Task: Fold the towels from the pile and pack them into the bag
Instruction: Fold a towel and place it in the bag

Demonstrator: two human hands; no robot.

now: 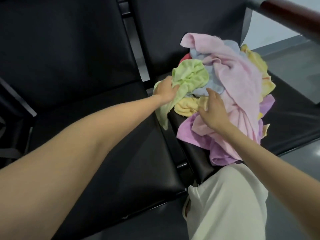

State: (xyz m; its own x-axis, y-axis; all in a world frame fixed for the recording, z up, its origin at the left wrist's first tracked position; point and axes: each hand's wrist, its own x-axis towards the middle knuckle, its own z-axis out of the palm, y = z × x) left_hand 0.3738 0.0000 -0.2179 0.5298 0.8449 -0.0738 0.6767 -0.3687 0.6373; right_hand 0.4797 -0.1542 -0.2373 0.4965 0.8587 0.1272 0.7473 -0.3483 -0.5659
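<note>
towels (237,80): soft terry cloth, matt, fuzzy nap | green towel (190,75): thin, crumpled cloth | bench (121,153): black leather-like padding, smooth, faint sheen | armrest (290,16): glossy reddish wood on grey metal | trousers (225,205): pale matt cloth | floor (294,70): smooth, glossy grey

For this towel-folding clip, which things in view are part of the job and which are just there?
Part of the job:
- towel pile
- green towel, gripped by the left hand
- right hand, resting open on the pile
- no bag in view

Just there:
- black bench seats
- wooden armrest
- grey floor
- person's leg in light trousers
</note>
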